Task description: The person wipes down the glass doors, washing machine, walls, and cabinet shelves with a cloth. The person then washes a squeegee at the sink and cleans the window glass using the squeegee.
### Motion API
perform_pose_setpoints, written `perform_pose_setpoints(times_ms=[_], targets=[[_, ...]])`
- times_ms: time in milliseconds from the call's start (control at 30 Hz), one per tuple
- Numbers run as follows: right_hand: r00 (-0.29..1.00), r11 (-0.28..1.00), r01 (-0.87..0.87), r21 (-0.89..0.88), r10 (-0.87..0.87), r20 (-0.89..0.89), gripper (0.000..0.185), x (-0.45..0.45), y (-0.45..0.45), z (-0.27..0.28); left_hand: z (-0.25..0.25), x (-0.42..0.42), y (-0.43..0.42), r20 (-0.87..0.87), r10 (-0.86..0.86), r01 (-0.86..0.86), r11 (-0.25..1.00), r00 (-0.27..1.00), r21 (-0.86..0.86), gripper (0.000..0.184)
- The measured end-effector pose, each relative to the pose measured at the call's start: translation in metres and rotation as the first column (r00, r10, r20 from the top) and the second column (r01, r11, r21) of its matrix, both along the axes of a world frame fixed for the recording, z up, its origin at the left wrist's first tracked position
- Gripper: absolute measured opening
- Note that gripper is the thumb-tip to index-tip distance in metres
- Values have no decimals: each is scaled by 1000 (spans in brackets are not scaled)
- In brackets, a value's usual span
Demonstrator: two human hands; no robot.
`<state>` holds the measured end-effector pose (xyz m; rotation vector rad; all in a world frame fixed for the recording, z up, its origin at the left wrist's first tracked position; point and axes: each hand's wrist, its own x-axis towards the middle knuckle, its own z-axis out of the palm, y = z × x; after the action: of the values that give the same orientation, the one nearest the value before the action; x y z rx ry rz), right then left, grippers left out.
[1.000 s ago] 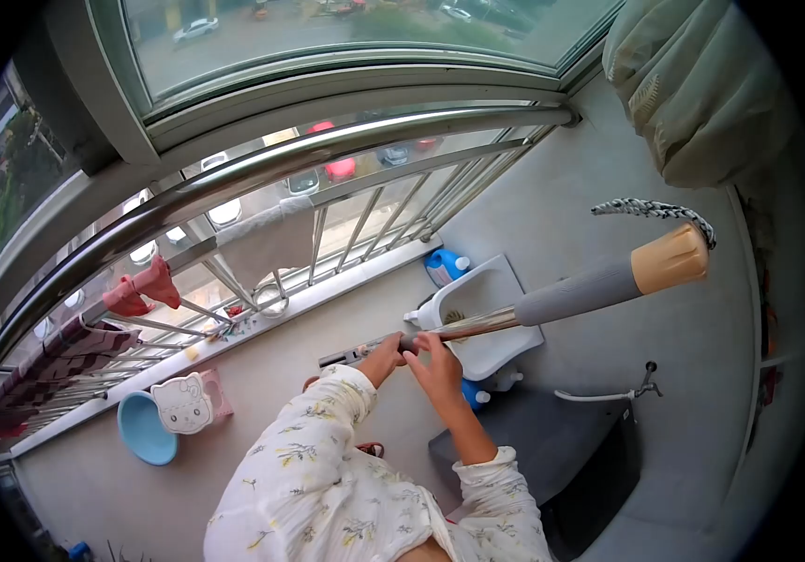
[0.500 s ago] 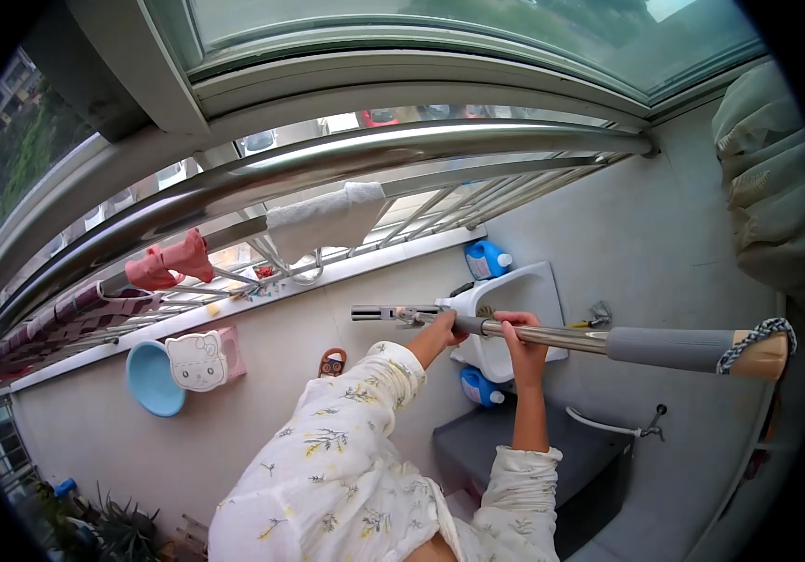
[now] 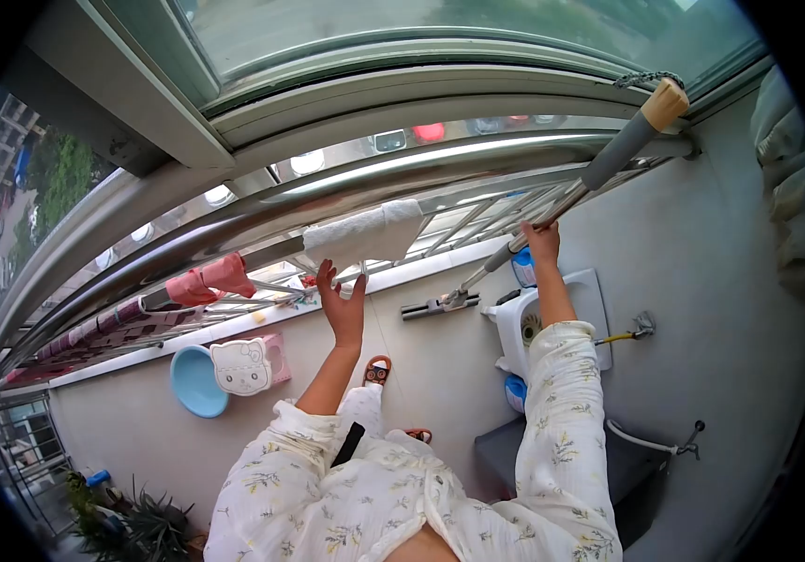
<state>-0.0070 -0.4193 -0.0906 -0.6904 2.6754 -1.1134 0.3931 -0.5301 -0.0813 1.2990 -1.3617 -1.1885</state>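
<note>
A mop [image 3: 575,193] with a grey and tan grip slants from the upper right down to its flat head [image 3: 440,304] near the floor. My right hand [image 3: 542,240] is closed around its metal pole, below the grey grip. Raised at the centre, my left hand [image 3: 342,298] holds nothing, its fingers apart and curved. Just above its fingertips a white cloth [image 3: 365,232] hangs over the railing [image 3: 459,199]. No cloth shows on the mop's head.
Left on the floor are a blue basin [image 3: 199,381] and a pink-and-white stool [image 3: 242,366]. Pink gloves [image 3: 209,280] hang on the railing. At right stand a white sink [image 3: 593,314], blue bottles [image 3: 515,392] and a dark grey box [image 3: 501,459]. Plants [image 3: 145,525] are at lower left.
My left hand has let go of the mop and moved left, towards the railing. The mop has swung from nearly level to steeply slanted, grip up, with my right hand still on it.
</note>
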Motion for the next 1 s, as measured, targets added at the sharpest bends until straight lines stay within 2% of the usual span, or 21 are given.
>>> perform_pose_setpoints(times_ms=[100,133,167,233,267,300,367,433,467,500,567,633,667,733,767,833,867,967,1000], targets=[[979,948,158,-276,-113,171,53,64,11,24,2,-2,-16,33,12,-17,992,999,127,70],[947,934,186,-306,-87,311,56,87,18,22,5,-6,-21,-7,66,-65,986,998,151,65],[894,919,220,-329,-54,446,60,112,25,18,6,-8,-26,-124,54,-31,983,991,182,59],[874,943,24,-331,141,465,60,164,21,13,9,-11,-34,-350,34,51,972,936,230,47],[858,946,-66,-317,216,466,60,181,11,18,27,-12,-35,-394,-43,161,949,918,272,24],[836,940,-156,-302,289,467,61,195,0,27,26,-14,-31,-378,-136,243,936,916,253,19],[863,900,-176,-398,336,378,60,208,-28,50,22,-13,-13,-342,-318,405,887,884,223,11],[865,891,-168,-423,339,371,58,201,-63,64,32,-9,17,-278,-492,548,817,825,180,10],[878,883,-229,-411,369,303,58,198,-78,52,42,-6,31,-321,-503,577,790,803,208,10],[887,872,-291,-393,401,231,58,199,-90,53,46,-1,39,-290,-505,576,769,813,278,10],[823,871,-261,-416,426,376,58,203,-88,57,50,13,48,-280,-439,514,801,853,308,10],[705,874,-289,-390,470,530,58,207,-80,68,59,23,50,-292,-336,396,902,895,174,10],[782,895,-313,-318,433,448,58,214,-81,68,60,29,45,-255,-271,309,943,928,122,14],[846,885,-177,-432,361,394,56,229,-95,61,57,38,28,-249,-111,123,992,962,33,26],[873,862,-115,-493,324,363,55,232,-103,60,52,41,20,-289,-57,85,993,956,86,31],[553,797,-193,-573,571,607,40,237,-105,76,55,42,6,-322,51,54,949,945,310,39],[352,765,-125,-631,629,693,20,246,-98,85,45,44,0,-315,44,67,941,948,333,46],[241,548,-209,-810,832,500,16,284,-50,121,73,47,11,-486,-18,241,884,874,400,73],[250,541,-255,-802,838,485,13,296,-20,132,74,50,9,-558,-18,320,834,830,449,86]])
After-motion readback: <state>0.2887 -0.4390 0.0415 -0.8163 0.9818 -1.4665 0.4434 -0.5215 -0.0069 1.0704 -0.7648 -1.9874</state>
